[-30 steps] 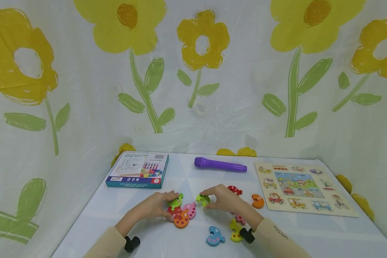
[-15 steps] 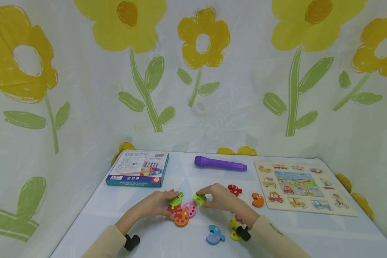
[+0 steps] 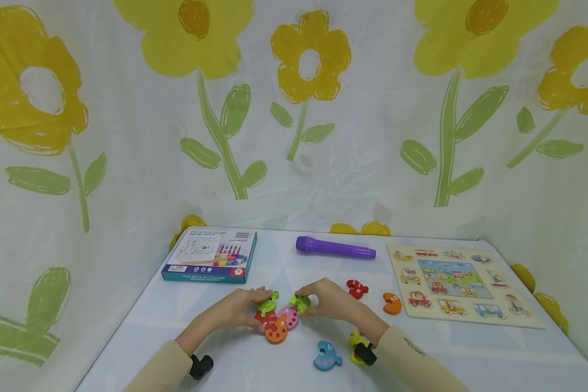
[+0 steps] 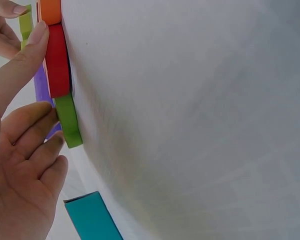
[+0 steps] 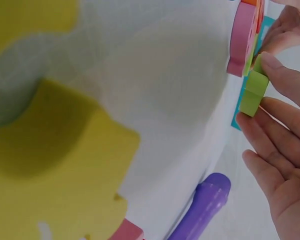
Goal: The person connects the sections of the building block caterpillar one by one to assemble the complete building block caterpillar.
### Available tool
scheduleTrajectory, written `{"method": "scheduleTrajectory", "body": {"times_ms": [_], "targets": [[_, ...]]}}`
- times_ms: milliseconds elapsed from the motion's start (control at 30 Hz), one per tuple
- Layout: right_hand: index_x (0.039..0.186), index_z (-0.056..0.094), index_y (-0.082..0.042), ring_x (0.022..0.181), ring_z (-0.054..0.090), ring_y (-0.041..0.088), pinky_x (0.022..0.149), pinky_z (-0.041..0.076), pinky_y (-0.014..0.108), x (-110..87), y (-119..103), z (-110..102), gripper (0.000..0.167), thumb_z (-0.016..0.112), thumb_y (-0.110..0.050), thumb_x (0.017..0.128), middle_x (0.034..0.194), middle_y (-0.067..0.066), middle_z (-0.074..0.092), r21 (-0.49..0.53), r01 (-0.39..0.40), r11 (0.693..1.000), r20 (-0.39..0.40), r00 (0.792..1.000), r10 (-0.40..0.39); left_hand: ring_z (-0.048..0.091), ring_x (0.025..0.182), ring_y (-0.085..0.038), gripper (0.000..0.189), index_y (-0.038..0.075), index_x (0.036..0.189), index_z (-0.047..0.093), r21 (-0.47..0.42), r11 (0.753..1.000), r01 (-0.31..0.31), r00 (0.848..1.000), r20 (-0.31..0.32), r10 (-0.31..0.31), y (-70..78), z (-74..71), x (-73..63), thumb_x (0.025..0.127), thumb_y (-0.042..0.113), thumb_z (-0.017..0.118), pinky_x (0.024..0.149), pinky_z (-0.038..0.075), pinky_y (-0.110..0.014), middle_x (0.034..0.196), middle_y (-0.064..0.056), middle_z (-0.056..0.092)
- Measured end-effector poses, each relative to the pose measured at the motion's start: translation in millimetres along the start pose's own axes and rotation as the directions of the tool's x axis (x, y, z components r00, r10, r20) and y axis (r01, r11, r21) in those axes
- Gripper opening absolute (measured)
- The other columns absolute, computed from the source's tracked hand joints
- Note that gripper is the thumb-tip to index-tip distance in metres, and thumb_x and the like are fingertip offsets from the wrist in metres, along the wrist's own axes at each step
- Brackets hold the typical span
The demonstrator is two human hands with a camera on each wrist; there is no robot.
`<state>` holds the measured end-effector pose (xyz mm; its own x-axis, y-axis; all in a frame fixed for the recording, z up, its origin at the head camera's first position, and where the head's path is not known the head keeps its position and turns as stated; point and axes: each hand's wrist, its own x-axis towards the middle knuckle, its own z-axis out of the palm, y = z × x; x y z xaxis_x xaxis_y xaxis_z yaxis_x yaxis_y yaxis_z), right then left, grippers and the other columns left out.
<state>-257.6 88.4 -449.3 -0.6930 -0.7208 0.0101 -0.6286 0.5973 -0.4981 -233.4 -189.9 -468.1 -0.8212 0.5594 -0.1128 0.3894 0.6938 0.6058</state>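
In the head view, a row of joined number puzzle pieces lies on the table: a green caterpillar head (image 3: 269, 302), a red piece (image 3: 264, 319), an orange piece (image 3: 276, 332) and a pink piece (image 3: 289, 318). My left hand (image 3: 236, 310) holds the head and red piece from the left, thumb on the red one and fingers beside the green edge (image 4: 70, 125). Between thumb and fingers, my right hand (image 3: 337, 300) pinches a light green puzzle piece (image 5: 255, 90), tilted and right at the upper edge of the pink one.
Nearer me lie a blue piece (image 3: 326, 356) and a yellow piece (image 3: 356, 343), partly behind the right wrist camera. Red (image 3: 356, 288) and orange (image 3: 392, 304) pieces lie right. Behind are a boxed toy (image 3: 210, 256), purple toy microphone (image 3: 335, 247) and vehicle puzzle board (image 3: 514, 318).
My right hand has moved a little left with the light green piece, bringing it up to the pink piece. The left hand stays in place on the joined pieces.
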Motion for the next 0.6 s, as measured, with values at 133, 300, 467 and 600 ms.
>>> {"method": "scheduleTrajectory", "body": {"times_ms": [133, 300, 467, 600], "targets": [[0.120, 0.069, -0.010, 0.105, 0.063, 0.011, 0.091, 0.051, 0.027, 2.0, -0.9, 1.2, 0.044, 0.081, -0.021, 0.079, 0.113, -0.002, 0.070, -0.001, -0.003, 1.000, 0.005, 1.000, 0.003, 0.035, 0.138, -0.029, 0.077, 0.015, 0.142, 0.050, -0.004, 1.000, -0.001, 1.000, 0.000, 0.001, -0.2, -0.1, 0.3, 0.074, 0.036, 0.082, 0.108, 0.033, -0.053, 0.146, -0.008, 0.046], [0.120, 0.069, -0.009, 0.107, 0.063, 0.011, 0.092, 0.051, 0.026, 3.8, -1.7, 1.9, 0.044, 0.081, -0.020, 0.079, 0.114, -0.002, 0.069, -0.001, -0.003, 1.000, 0.013, 1.000, 0.003, 0.036, 0.138, -0.029, 0.077, 0.016, 0.142, 0.051, 0.002, 1.000, -0.001, 1.000, -0.003, 0.001, -0.8, 0.3, 1.1, 0.074, 0.036, 0.082, 0.108, 0.034, -0.053, 0.146, -0.009, 0.046], [0.120, 0.069, -0.009, 0.108, 0.063, 0.013, 0.092, 0.051, 0.026, 6.3, -2.4, 2.4, 0.044, 0.081, -0.018, 0.079, 0.115, -0.001, 0.069, -0.020, -0.002, 1.000, 0.025, 1.000, 0.003, 0.036, 0.138, -0.029, 0.077, 0.016, 0.142, 0.051, 0.007, 1.000, -0.002, 1.000, -0.002, 0.002, -1.4, 0.1, 1.0, 0.074, 0.036, 0.082, 0.107, 0.034, -0.054, 0.146, -0.009, 0.046], [0.120, 0.069, -0.010, 0.109, 0.063, 0.013, 0.092, 0.051, 0.026, 8.7, -3.0, 2.7, 0.044, 0.082, -0.018, 0.078, 0.114, -0.002, 0.069, -0.033, -0.012, 0.999, 0.035, 0.999, 0.013, 0.036, 0.138, -0.029, 0.078, 0.016, 0.142, 0.051, 0.012, 1.000, -0.004, 1.000, 0.002, 0.004, -1.9, 0.1, 0.6, 0.074, 0.037, 0.082, 0.108, 0.034, -0.053, 0.146, -0.008, 0.045]]}}
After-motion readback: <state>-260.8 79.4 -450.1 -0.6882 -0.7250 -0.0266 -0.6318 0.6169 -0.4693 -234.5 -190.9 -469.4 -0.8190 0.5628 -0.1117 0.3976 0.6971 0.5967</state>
